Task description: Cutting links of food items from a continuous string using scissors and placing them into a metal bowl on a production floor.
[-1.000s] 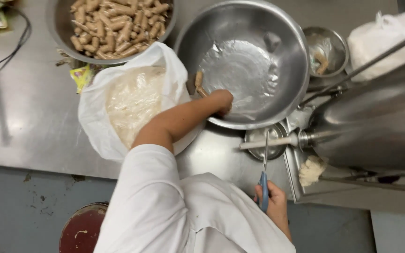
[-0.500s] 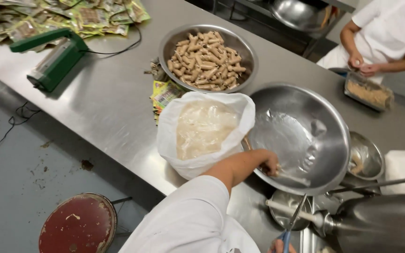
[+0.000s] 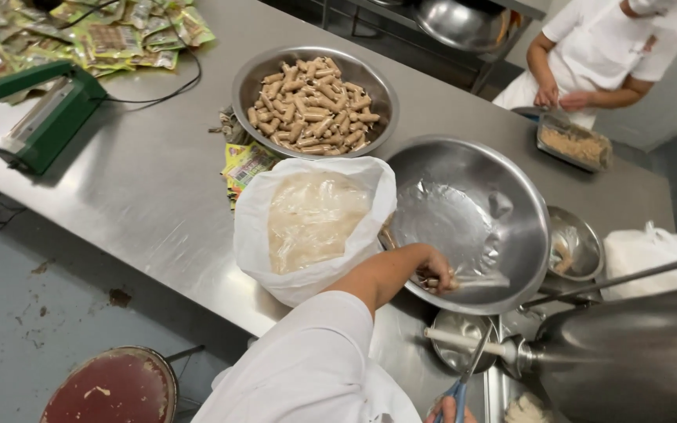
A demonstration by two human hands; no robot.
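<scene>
Left hand [image 3: 435, 276] works inside the steel bowl [image 3: 526, 204].
We grip a thin translucent sheet [image 3: 476, 280] there; right hand [image 3: 452, 407] closes on blue-handled scissors [image 3: 464, 384]. 1 bowl of rolls [image 3: 313, 102] sits filled.

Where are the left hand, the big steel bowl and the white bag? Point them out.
left hand [image 3: 435, 270]: head view, on the knuckles inside the bowl.
big steel bowl [image 3: 511, 196]: head view, on its bare inner wall.
white bag [image 3: 256, 215]: head view, on its folded-down left rim.

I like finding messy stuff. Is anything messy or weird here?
A bit. Some packets lie wedged under the white bag and the bowl of rolls, and the floor has dark stains. Nothing looks spilled or broken.
</scene>
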